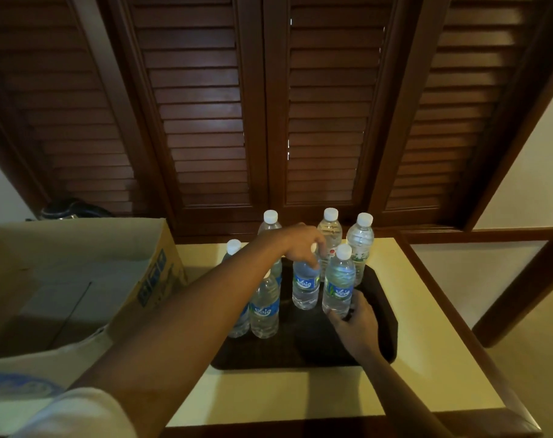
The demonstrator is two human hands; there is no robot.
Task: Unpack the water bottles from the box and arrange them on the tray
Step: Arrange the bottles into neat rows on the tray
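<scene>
Several clear water bottles with white caps stand upright on a dark tray (pixel 382 343) on a cream table. My left hand (pixel 302 246) reaches across from the left and grips the top of a blue-labelled bottle (pixel 306 287) in the middle of the tray. My right hand (pixel 355 324) holds the base of another blue-labelled bottle (pixel 339 279) just to its right. Two bottles (pixel 360 245) stand at the back right, one (pixel 270 221) at the back left, and two more (pixel 264 306) at the front left, partly behind my left forearm.
An open cardboard box (pixel 79 279) stands at the left, touching the table's left side; its inside looks empty. The cream table (pixel 427 358) has a dark wooden rim. Brown louvred doors rise behind it. A wooden rail runs at the right.
</scene>
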